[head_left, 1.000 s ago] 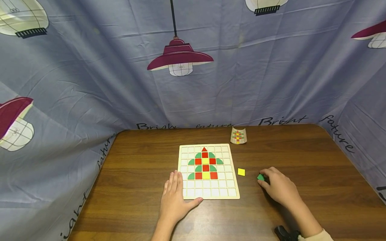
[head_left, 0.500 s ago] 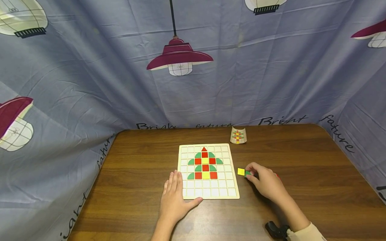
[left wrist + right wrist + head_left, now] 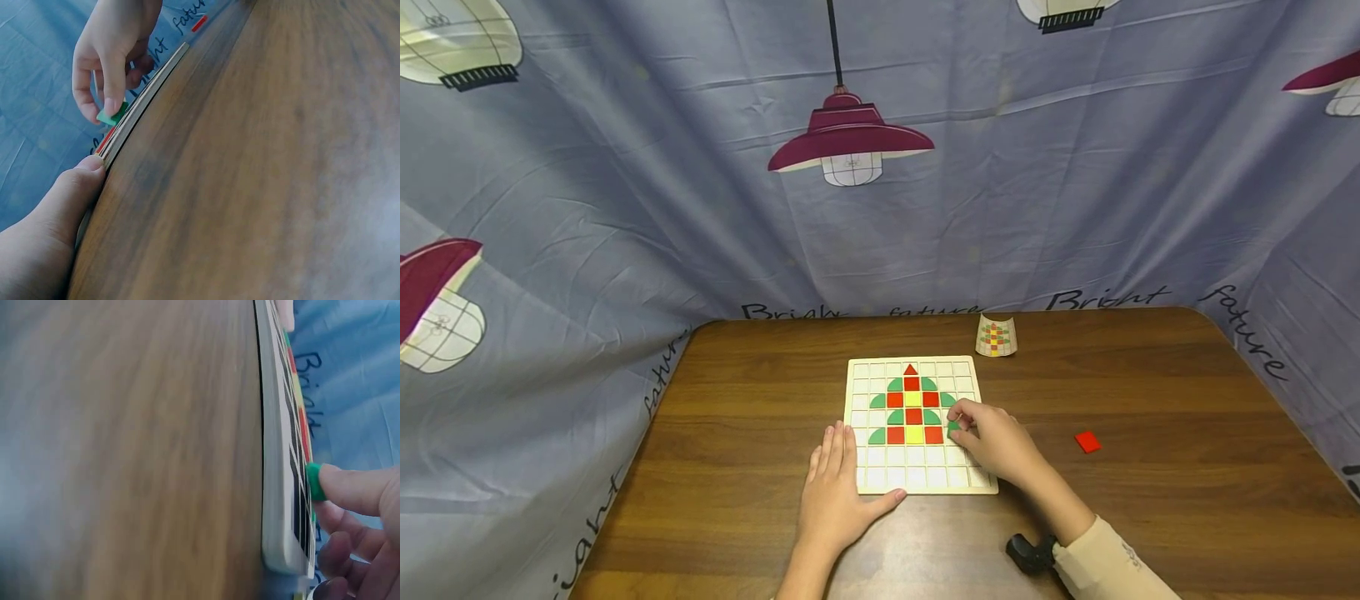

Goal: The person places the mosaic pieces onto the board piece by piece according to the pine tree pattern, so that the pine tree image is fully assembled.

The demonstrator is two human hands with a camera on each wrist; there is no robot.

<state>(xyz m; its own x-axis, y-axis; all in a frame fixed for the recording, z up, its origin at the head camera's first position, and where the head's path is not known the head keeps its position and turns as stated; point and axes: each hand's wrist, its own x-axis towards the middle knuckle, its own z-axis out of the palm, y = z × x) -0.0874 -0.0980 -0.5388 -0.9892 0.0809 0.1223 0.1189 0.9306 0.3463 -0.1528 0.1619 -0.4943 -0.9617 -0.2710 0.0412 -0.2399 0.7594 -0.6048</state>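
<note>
Between thumb and fingertips, my right hand [image 3: 1000,442] pinches a small green quarter-round tile [image 3: 953,427] over the right part of a white grid board [image 3: 880,482], just right of a red square. The right wrist view has the green tile [image 3: 317,481] right at the board's surface. Red, yellow and green tiles form a tree shape on the board, topped by a red triangle [image 3: 911,370]. With straight fingers, my left hand [image 3: 835,500] rests along the board's left edge, its thumb at the front edge. The yellow square seen earlier is hidden behind my right hand.
A loose red square tile [image 3: 1087,442] lies on the wooden table [image 3: 737,417], right of the board. Behind the board stands a small curved card [image 3: 996,337] printed with a similar tree. A blue-grey curtain [image 3: 880,242] hangs around the table's back and sides.
My right hand has carried the green tile leftward from the table, past the yellow square, to over the board. The red square has come into view behind it. My left hand stays in place.
</note>
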